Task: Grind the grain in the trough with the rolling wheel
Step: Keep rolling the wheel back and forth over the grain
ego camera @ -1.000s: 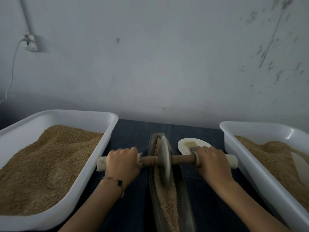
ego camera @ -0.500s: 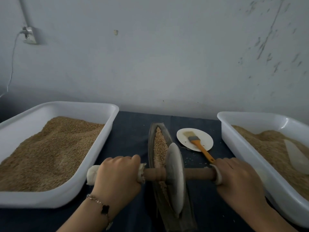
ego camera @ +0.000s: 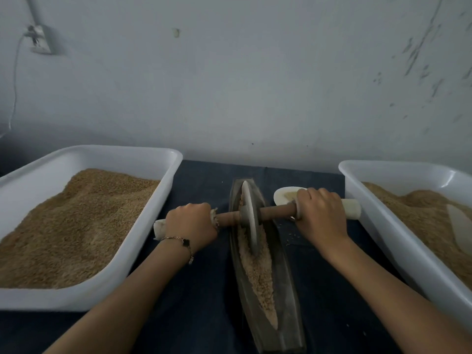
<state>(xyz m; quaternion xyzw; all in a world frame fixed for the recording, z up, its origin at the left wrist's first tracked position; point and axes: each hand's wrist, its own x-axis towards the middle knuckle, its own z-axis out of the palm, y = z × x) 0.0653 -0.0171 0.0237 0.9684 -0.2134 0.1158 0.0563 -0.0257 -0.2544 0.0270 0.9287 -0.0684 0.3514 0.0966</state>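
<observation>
Grey stone rolling wheel [ego camera: 249,215] upright in far half of long dark boat-shaped trough [ego camera: 286,297], on tan crushed grain [ego camera: 258,272]. Left hand [ego camera: 190,223] and right hand [ego camera: 320,213] each grip wooden axle [ego camera: 274,212] ends, fingers wrapped round.

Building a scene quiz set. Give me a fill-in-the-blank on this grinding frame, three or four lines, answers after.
1. Each hand, left hand and right hand, grips one end of the wheel's ____.
2. The rolling wheel stands in the long narrow ____, with grain lying on its near side.
3. A bracelet is worn on the ____ wrist.
4. The right hand partly hides a small white ____ on the dark cloth.

Answers: axle; trough; left; plate
</observation>
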